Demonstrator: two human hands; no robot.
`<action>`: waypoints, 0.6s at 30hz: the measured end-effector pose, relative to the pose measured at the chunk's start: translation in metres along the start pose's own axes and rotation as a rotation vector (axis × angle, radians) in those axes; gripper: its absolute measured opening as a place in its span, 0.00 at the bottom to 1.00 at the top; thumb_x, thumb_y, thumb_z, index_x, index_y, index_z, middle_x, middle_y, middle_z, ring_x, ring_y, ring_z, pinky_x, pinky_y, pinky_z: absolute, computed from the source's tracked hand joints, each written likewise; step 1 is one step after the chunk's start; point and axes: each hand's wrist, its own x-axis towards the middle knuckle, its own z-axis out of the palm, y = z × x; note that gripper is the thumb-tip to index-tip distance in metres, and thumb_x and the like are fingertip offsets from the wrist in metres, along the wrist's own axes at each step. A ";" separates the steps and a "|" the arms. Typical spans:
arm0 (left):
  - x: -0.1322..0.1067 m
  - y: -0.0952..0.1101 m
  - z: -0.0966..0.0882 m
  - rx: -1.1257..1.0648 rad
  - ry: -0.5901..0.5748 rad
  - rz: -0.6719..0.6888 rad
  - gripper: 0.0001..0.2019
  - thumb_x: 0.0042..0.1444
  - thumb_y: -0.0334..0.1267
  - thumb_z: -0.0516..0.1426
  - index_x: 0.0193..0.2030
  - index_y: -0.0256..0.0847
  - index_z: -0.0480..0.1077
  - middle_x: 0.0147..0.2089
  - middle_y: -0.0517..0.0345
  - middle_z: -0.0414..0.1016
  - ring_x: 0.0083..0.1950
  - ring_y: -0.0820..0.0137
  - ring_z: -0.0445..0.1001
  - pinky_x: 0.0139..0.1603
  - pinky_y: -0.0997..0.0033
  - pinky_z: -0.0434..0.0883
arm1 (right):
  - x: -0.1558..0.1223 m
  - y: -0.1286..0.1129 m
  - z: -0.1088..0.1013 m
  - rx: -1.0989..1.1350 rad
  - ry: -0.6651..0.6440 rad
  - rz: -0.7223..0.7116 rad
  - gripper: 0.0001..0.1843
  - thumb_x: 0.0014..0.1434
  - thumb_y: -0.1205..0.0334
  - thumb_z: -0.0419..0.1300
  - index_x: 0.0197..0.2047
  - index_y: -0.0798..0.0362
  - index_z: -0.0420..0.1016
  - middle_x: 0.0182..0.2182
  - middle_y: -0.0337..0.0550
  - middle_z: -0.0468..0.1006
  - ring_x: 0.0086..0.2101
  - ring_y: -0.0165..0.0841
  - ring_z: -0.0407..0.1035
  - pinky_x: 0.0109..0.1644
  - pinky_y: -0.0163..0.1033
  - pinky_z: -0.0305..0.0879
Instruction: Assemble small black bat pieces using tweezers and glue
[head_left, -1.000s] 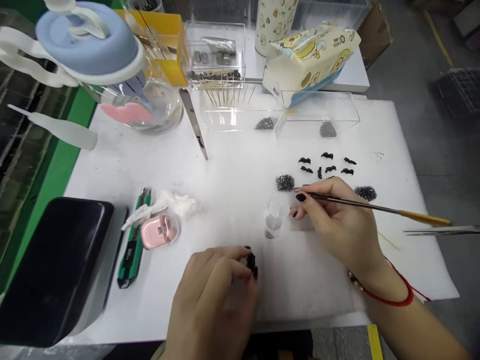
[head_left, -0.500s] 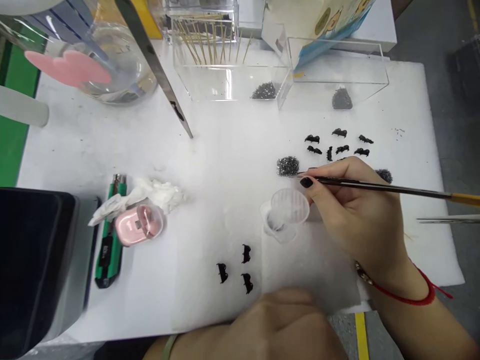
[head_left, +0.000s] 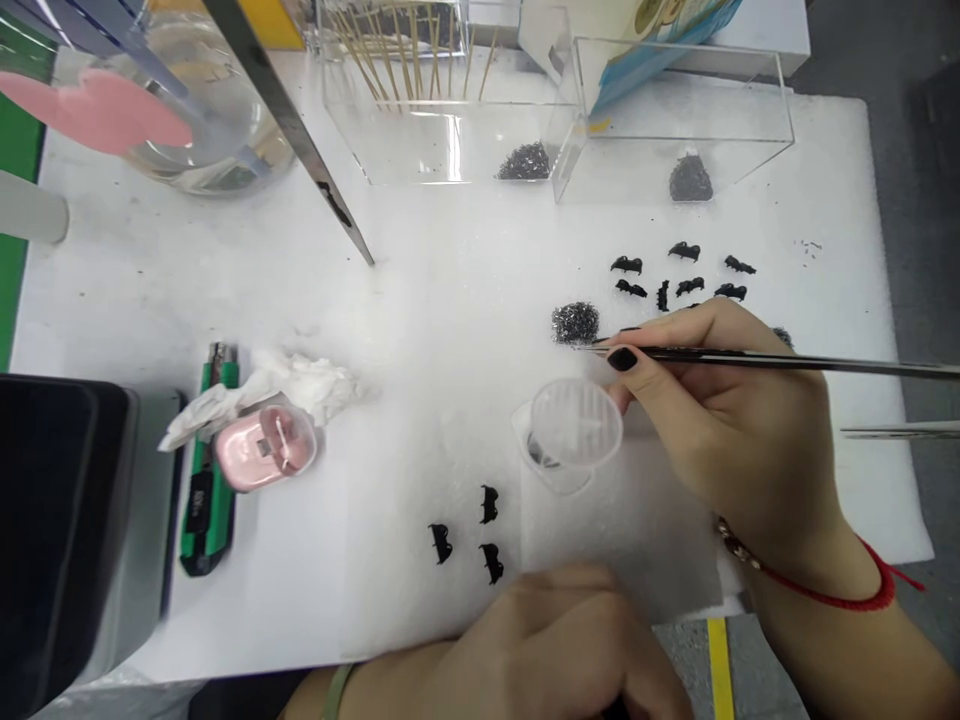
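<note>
My right hand [head_left: 735, 420] pinches a thin brush [head_left: 787, 360] whose tip lies at a small pile of tiny grey parts [head_left: 575, 322]. Its lower fingers rest against a small clear plastic cup [head_left: 574, 428]. My left hand [head_left: 570, 650] lies at the near table edge, back towards the camera with fingers curled under, and I cannot see anything in it. Three small black clips [head_left: 487, 505] lie on the white mat just beyond it. Several more black clips [head_left: 679, 272] sit behind my right hand.
Two clear boxes [head_left: 675, 110] with dark part piles stand at the back, beside wooden sticks [head_left: 397, 50] and a glass bowl [head_left: 202, 150]. Steel tweezers [head_left: 300, 140] lean over the mat. A green utility knife [head_left: 206, 480], pink case [head_left: 262, 450], tissue wad and black device [head_left: 52, 540] lie left.
My left hand drew back to the table edge, leaving three black clips on the mat. The camera moved closer. My right hand stays with the brush by the cup.
</note>
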 end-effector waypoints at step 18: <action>-0.004 -0.002 0.003 0.266 -0.158 0.090 0.05 0.72 0.31 0.56 0.49 0.35 0.72 0.38 0.51 0.84 0.37 0.68 0.81 0.48 0.72 0.80 | -0.006 0.002 -0.024 0.257 -0.720 0.180 0.03 0.63 0.66 0.62 0.37 0.48 0.74 0.26 0.35 0.78 0.24 0.33 0.80 0.23 0.33 0.75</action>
